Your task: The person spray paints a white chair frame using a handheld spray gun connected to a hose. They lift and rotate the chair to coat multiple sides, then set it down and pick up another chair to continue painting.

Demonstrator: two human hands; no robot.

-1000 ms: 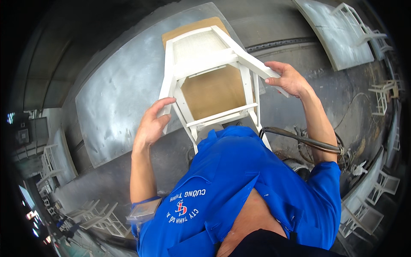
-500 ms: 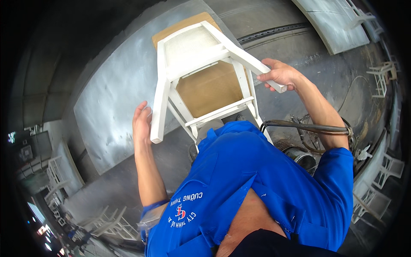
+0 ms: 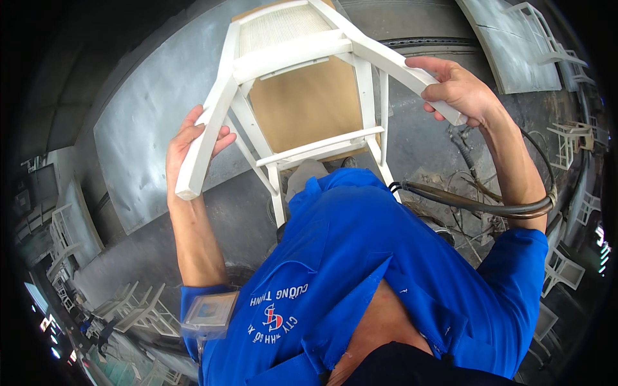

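A white wooden chair frame (image 3: 293, 59) is in front of me, tilted, with two of its legs pointing toward me. It has a pale woven panel (image 3: 283, 27) at the far end and brown board (image 3: 306, 106) showing through the frame. My left hand (image 3: 188, 143) is wrapped round the left leg from beneath, its fingers showing on both sides. Near the end of the right leg, my right hand (image 3: 460, 93) grips with the thumb on top and the forefinger stretched along the wood.
Behind the chair lies a large grey sheet (image 3: 145, 128). A dark hose (image 3: 476, 204) loops past my right forearm. More white chairs (image 3: 145, 312) stand at lower left, and others (image 3: 566, 138) at the right. Another grey panel (image 3: 508, 48) is at upper right.
The chair has come up closer to me. My left hand has gone from beside the left leg to round it. My right hand has moved outward and up with the right leg.
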